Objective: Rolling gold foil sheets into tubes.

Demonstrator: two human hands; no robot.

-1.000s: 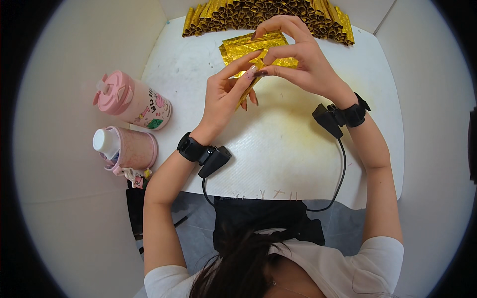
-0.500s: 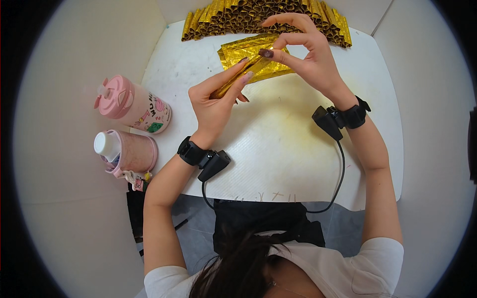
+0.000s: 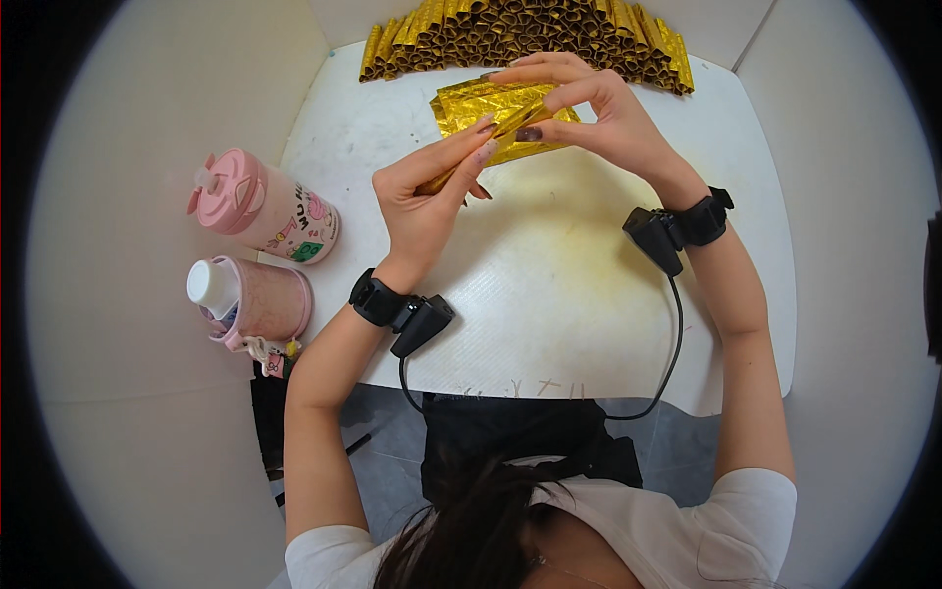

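My left hand (image 3: 420, 188) is closed round the lower end of a gold foil paper roll (image 3: 513, 120), which slants up to the right. At the roll's upper end, my right hand (image 3: 620, 126) grips it between thumb and forefinger, the other fingers stretched out beyond. Under the roll, flat gold foil sheets (image 3: 459, 100) lie stacked on the white table (image 3: 549, 294). Part of the roll is hidden inside my left hand.
A pile of finished-looking gold tubes (image 3: 530, 37) lines the table's far edge. At the left stand a pink bottle (image 3: 285, 211) and a pink cup (image 3: 275, 299) holding a white-capped container. Black wrist devices with cables (image 3: 677, 334) hang from both my wrists.
My right hand has shifted slightly down, its thumb and forefinger now further apart around the roll's upper end. My left hand stays nearly still.
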